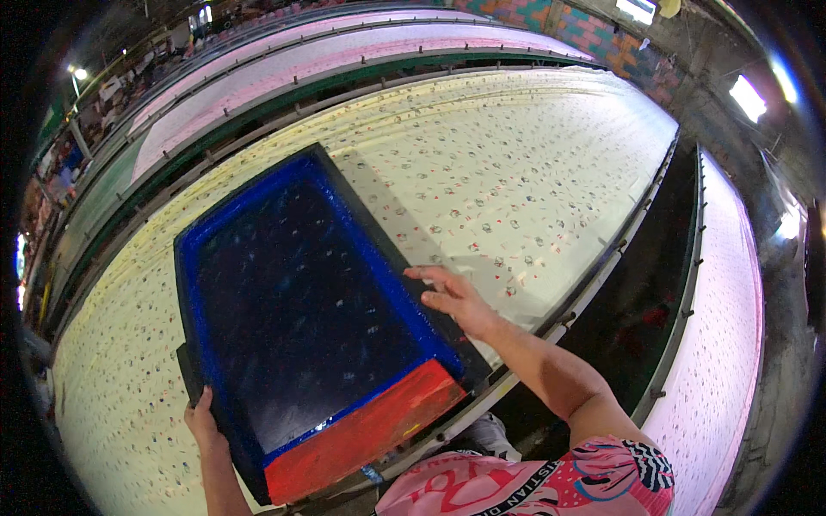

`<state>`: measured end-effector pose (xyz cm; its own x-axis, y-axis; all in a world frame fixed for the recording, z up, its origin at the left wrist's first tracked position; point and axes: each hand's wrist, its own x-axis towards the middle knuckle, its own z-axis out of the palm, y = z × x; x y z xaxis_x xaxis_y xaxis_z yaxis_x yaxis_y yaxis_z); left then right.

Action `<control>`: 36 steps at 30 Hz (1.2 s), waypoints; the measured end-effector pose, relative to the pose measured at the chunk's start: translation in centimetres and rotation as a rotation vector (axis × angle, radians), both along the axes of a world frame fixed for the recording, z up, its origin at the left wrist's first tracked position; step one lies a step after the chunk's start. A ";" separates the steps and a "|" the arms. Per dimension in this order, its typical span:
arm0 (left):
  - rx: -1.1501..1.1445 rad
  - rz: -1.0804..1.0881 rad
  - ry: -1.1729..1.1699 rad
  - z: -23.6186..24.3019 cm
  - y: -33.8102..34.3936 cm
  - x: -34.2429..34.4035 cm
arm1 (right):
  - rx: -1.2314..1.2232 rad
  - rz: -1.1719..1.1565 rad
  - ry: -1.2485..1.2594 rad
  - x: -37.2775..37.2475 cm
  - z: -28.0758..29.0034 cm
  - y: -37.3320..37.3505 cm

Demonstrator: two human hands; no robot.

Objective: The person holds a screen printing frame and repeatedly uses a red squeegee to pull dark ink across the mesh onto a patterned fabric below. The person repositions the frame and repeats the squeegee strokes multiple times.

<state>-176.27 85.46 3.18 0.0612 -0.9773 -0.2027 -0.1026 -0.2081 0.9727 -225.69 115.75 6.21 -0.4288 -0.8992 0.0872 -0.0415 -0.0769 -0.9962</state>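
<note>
A large screen-printing frame lies slanted over pale yellow fabric, which bears a small scattered print. Its dark mesh has a bright blue border inside black sides, and a broad red band crosses the end closest to me. My left hand is closed round the frame's left side, near its lower corner. At the right side, my right hand has its fingers stretched out over the frame's edge; whether they press on it is hard to tell. The frame hides the fabric beneath it.
The fabric covers a long table whose rail with pegs runs along the right. Beyond a dark gap stands another table with pink fabric. More long tables with pink cloth lie on the far side, before a colourful block wall.
</note>
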 end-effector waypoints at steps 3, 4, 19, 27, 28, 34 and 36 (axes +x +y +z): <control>-0.006 0.005 0.028 -0.3 2.9 -8.0 | 0.044 -0.021 0.032 -7.8 -0.5 2.6; -0.013 0.004 0.023 0.0 4.5 -11.1 | 0.060 -0.022 0.022 -10.3 -0.4 3.5; -0.039 0.044 0.040 -3.8 19.5 -39.4 | 0.076 -0.243 -0.235 -36.0 -3.7 17.0; -0.062 0.057 -0.069 -4.2 21.9 -44.2 | 0.021 -0.275 -0.278 -41.9 -6.4 20.4; -0.062 0.051 -0.086 -3.8 22.2 -44.9 | 0.025 -0.283 -0.304 -42.3 -6.7 20.8; -0.095 0.036 -0.062 -4.0 23.1 -46.7 | 0.009 -0.243 -0.311 -43.9 -6.8 22.1; -0.106 0.027 -0.042 -4.1 23.3 -47.0 | 0.048 -0.252 -0.247 -43.8 -6.2 22.3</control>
